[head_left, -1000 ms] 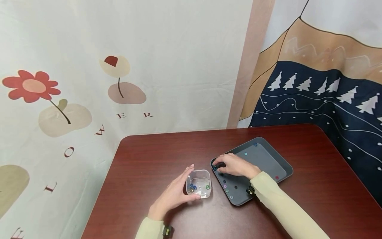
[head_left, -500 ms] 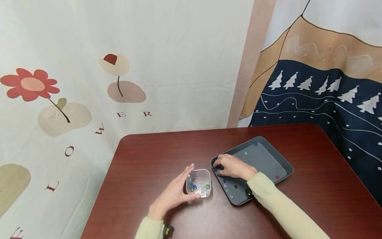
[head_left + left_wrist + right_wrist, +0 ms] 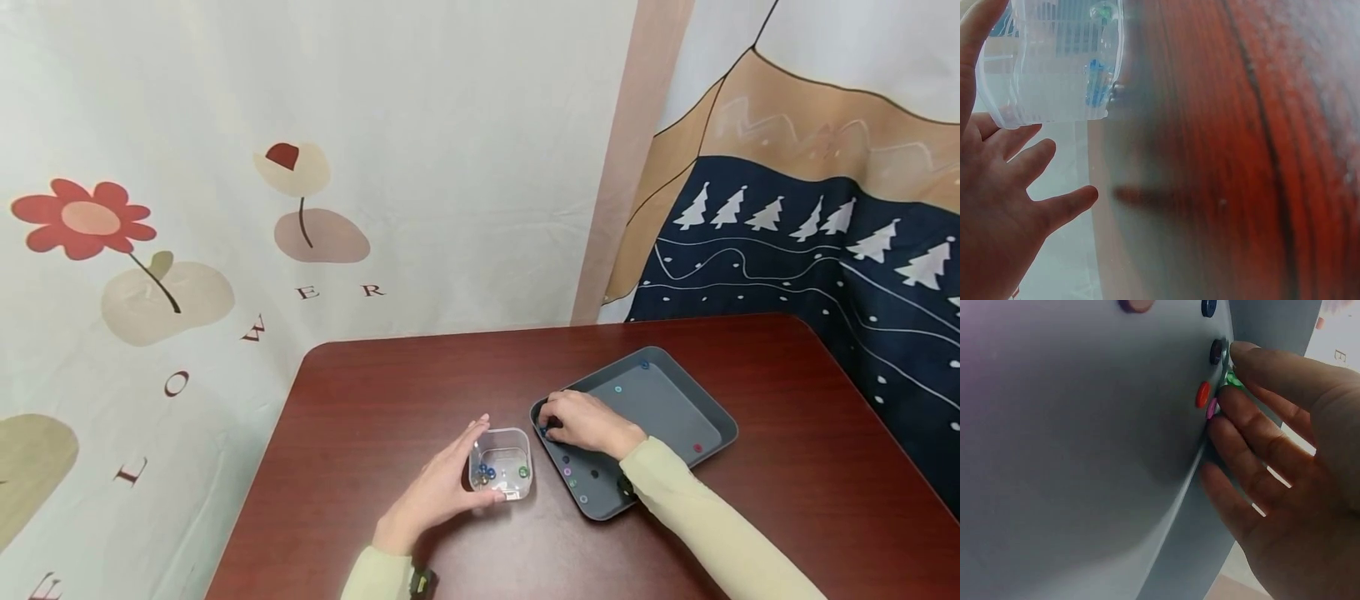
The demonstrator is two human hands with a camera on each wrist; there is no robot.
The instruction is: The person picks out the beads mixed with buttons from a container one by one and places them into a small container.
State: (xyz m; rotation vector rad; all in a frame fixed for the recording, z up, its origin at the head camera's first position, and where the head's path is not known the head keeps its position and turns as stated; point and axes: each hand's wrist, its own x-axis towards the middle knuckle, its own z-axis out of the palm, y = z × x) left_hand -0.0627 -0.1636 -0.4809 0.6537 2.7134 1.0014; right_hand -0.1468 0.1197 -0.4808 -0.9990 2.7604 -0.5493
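My left hand [image 3: 438, 487] holds a clear plastic box [image 3: 504, 483] on the table, thumb at the near side and fingers at the far side. Inside lie blue marbles [image 3: 487, 472] and a green marble [image 3: 523, 472]. My right hand [image 3: 588, 421] reaches into the left corner of a grey tray [image 3: 675, 408]. In the right wrist view, thumb and index finger close around a glassy green marble [image 3: 1233, 379], partly hidden by them. Beside the fingertips are a red button [image 3: 1203, 395], a pink button [image 3: 1212, 408] and a black button [image 3: 1216, 352].
More small buttons are scattered in the tray: a red one [image 3: 697, 448] at the right, a teal one [image 3: 618, 389] and a blue one [image 3: 645, 365] toward the back. Several lie along its left edge. A printed curtain [image 3: 450, 167] hangs behind the brown table [image 3: 360, 400].
My right hand's fingers have drawn closer together at the tray corner, and the dark thing seen at them earlier is now mostly covered. The left hand and box stay put.
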